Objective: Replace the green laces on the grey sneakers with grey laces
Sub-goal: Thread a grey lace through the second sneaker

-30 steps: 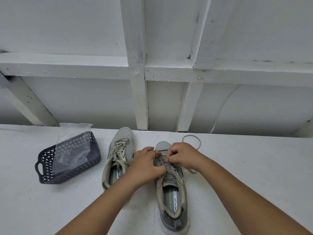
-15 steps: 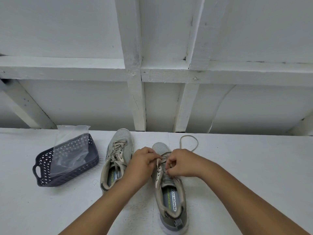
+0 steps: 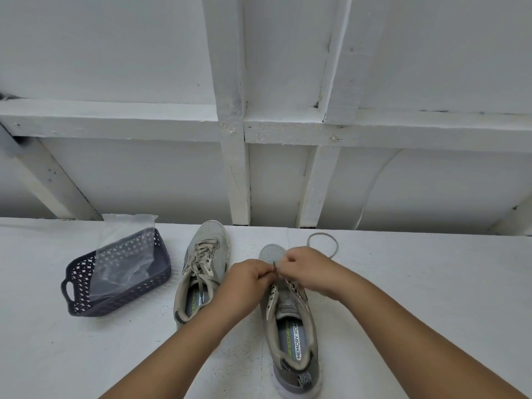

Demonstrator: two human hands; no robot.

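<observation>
Soft, even light fills the scene, bright but cool, with no clear single source. Shadows are faint: a pale one lies under the dark basket (image 3: pixel 86 286) at left and thin ones beside the sneakers (image 3: pixel 290 335). The clear plastic bag (image 3: pixel 123 254) in the basket shows mild sheen, no hard glare. Wide-angle distortion bends the white beams (image 3: pixel 233 139) and the far edge of the table (image 3: pixel 431 312) toward the frame edges. Focus is fairly sharp throughout; the hands (image 3: pixel 247 280) look slightly soft.

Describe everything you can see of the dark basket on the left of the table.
The dark basket is a shallow rectangular tray, plastic by its look, with perforated lattice walls and a cut-out handle at its near end. It sits flat on the white table, left of the laced sneaker. A clear plastic bag lies in it, sticking out past the far rim.
</observation>
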